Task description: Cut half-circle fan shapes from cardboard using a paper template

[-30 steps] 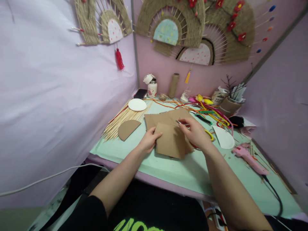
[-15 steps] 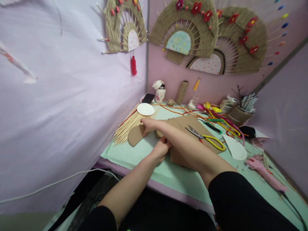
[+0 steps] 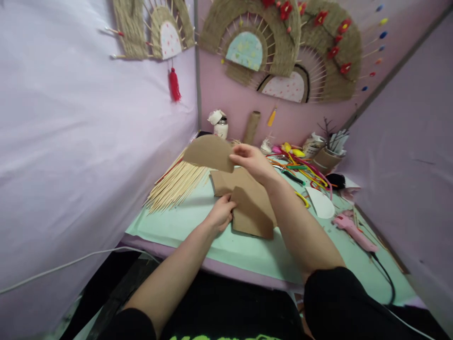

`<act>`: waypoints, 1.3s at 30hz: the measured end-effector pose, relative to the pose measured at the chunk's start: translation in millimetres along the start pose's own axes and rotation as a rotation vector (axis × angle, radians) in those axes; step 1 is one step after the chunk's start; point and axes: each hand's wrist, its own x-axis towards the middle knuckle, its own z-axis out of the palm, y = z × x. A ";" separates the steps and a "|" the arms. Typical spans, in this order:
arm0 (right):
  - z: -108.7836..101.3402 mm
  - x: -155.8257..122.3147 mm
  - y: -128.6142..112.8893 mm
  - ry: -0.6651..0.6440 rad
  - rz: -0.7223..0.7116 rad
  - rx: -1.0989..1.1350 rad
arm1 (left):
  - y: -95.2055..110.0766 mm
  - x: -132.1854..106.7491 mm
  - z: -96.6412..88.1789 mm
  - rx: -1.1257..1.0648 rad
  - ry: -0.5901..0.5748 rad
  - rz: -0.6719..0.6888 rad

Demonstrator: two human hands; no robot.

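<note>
My right hand (image 3: 249, 160) pinches the right corner of a brown cardboard half-circle (image 3: 208, 151), held up over the far ends of a spread of thin wooden sticks (image 3: 179, 186). Lower down, my left hand (image 3: 222, 213) grips the left edge of a larger cardboard piece (image 3: 253, 212). That piece lies at the table's front middle, over another cardboard sheet (image 3: 226, 181). Of the scissors, only part of the yellow handle (image 3: 302, 199) shows behind my right forearm.
A white paper piece (image 3: 320, 203) and a pink glue gun (image 3: 354, 231) lie on the right. Coloured pipe cleaners (image 3: 314, 172) and a cardboard tube (image 3: 252, 127) are at the back. Twine-covered fans (image 3: 247, 28) hang on the wall. A white cable (image 3: 71, 264) runs at left.
My right hand has lifted the cardboard half-circle off the sticks and moved it up and right. The white oval is now out of sight. My left hand stays at the cardboard's edge. The view has shifted.
</note>
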 end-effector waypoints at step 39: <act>-24.3 -119.6 60.8 0.696 0.184 -0.352 | 17.6 15.3 17.2 -0.159 0.100 0.411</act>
